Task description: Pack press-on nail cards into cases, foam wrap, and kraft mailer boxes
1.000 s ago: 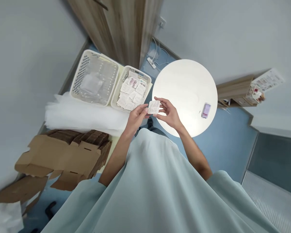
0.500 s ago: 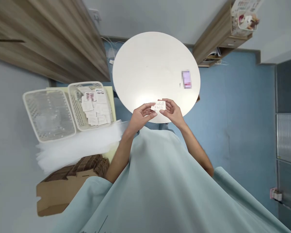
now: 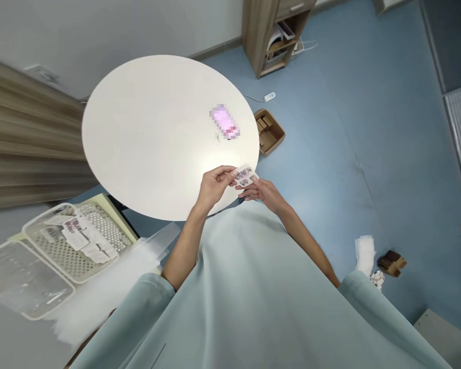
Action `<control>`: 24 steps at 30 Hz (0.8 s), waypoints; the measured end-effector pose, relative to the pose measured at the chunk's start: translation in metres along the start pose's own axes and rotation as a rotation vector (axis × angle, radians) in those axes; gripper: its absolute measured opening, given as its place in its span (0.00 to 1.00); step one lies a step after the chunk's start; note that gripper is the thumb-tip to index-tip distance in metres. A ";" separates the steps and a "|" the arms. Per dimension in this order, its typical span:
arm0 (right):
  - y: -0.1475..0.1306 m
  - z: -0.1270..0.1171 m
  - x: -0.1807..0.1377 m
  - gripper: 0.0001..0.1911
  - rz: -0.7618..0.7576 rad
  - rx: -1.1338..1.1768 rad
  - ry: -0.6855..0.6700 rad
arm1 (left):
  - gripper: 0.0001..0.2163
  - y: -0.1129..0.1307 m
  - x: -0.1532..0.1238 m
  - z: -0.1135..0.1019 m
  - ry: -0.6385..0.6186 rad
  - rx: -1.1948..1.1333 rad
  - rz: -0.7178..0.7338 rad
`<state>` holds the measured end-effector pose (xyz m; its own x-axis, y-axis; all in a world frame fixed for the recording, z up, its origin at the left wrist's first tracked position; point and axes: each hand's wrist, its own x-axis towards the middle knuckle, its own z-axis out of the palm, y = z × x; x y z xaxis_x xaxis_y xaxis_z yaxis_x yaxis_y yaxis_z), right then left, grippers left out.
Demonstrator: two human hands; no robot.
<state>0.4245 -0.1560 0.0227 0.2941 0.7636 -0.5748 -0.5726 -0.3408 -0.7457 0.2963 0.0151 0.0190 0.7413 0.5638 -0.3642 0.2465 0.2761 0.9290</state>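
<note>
Near the edge of the round table my left hand pinches a small printed card by its left side, thumb on top. The card is white with rounded corners and dark purple-pink pictures facing up. My right hand holds the card's right corner between thumb and fingers, the other fingers stretched below it. On the white table lies a blurred pink-purple phone-like object, a short way beyond the hands.
At the lower left, a white basket holds several similar cards beside a clear-bottomed basket and white plastic sheets. A cardboard box with small boxes inside sits on the floor right of the table. A wooden cabinet stands behind.
My view has turned to the right, so the table and baskets sit further left. The card has been turned from its lined text side to its picture side; both hands still hold it.
</note>
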 end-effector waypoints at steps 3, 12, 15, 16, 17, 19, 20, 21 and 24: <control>-0.001 -0.022 -0.003 0.36 -0.052 -0.063 0.134 | 0.27 0.004 0.019 0.017 -0.033 0.041 -0.029; 0.000 -0.027 -0.014 0.32 -0.149 -0.099 0.269 | 0.28 0.013 0.040 0.025 -0.170 0.085 -0.056; 0.001 -0.021 -0.015 0.34 -0.150 -0.067 0.321 | 0.30 0.016 0.042 0.024 -0.181 0.043 -0.091; 0.001 -0.020 -0.014 0.34 -0.149 -0.059 0.335 | 0.30 0.017 0.043 0.024 -0.187 0.036 -0.101; 0.002 -0.019 -0.014 0.35 -0.148 -0.053 0.347 | 0.31 0.017 0.044 0.025 -0.195 0.033 -0.109; 0.004 -0.018 -0.014 0.35 -0.152 -0.045 0.369 | 0.32 0.015 0.048 0.027 -0.207 0.032 -0.114; 0.005 -0.018 -0.014 0.35 -0.156 -0.040 0.386 | 0.32 0.014 0.050 0.029 -0.212 0.033 -0.114; 0.006 -0.018 -0.015 0.35 -0.162 -0.034 0.408 | 0.32 0.013 0.051 0.031 -0.216 0.035 -0.112; 0.010 -0.018 -0.018 0.34 -0.189 -0.005 0.471 | 0.32 0.011 0.055 0.036 -0.242 0.038 -0.113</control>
<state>0.4279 -0.1830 0.0196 0.7063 0.4824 -0.5181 -0.4723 -0.2240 -0.8525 0.3622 0.0212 0.0115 0.8344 0.3271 -0.4437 0.3558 0.2951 0.8867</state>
